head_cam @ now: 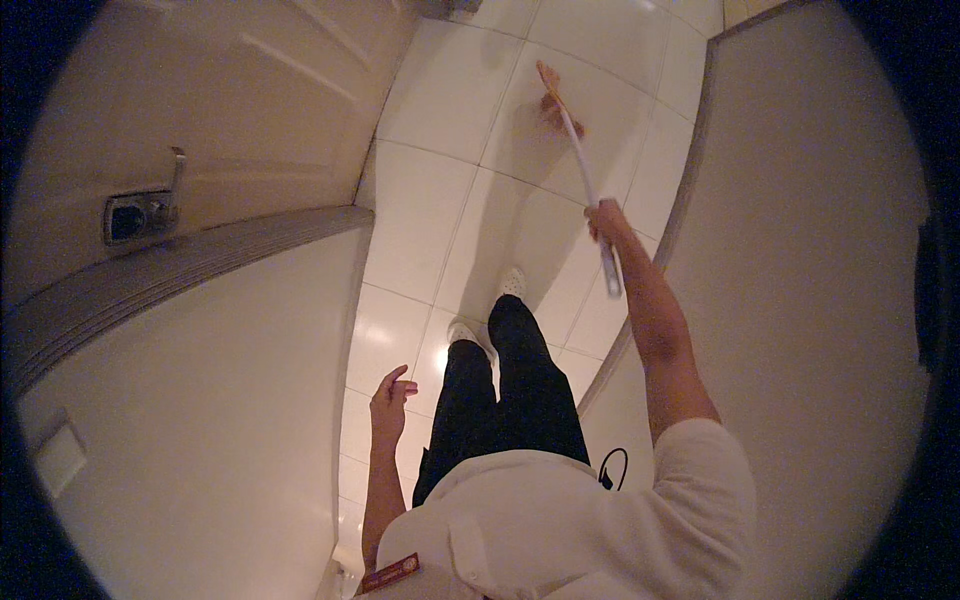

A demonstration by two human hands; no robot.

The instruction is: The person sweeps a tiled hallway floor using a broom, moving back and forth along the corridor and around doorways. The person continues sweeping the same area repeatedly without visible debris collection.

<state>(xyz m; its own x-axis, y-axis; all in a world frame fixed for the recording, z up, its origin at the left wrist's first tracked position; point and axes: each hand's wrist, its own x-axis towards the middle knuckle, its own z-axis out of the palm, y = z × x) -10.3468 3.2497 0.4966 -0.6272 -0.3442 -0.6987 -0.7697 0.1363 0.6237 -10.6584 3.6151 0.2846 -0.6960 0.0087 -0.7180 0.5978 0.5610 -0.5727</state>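
Note:
My right hand (pixel 609 219) is closed around the pale handle of a long-handled cleaning tool, seemingly a duster (pixel 583 165). Its thin pole slants up and away, ending in an orange-brown, ragged head (pixel 559 105) over the tiled floor; whether the head touches the tiles I cannot tell. The grip end of the handle sticks out below my fist, near my forearm. At lower left my left hand (pixel 393 394) hangs beside my left leg with its fingers partly bent and apart, holding nothing.
A panelled door (pixel 255 97) with a metal lever handle (pixel 177 180) is on the left, its frame (pixel 225 232) meeting a pale wall (pixel 217 360) with a switch plate (pixel 61 459). Another wall (pixel 810 247) runs along the right. Large glossy tiles (pixel 420 210) cover the floor between them.

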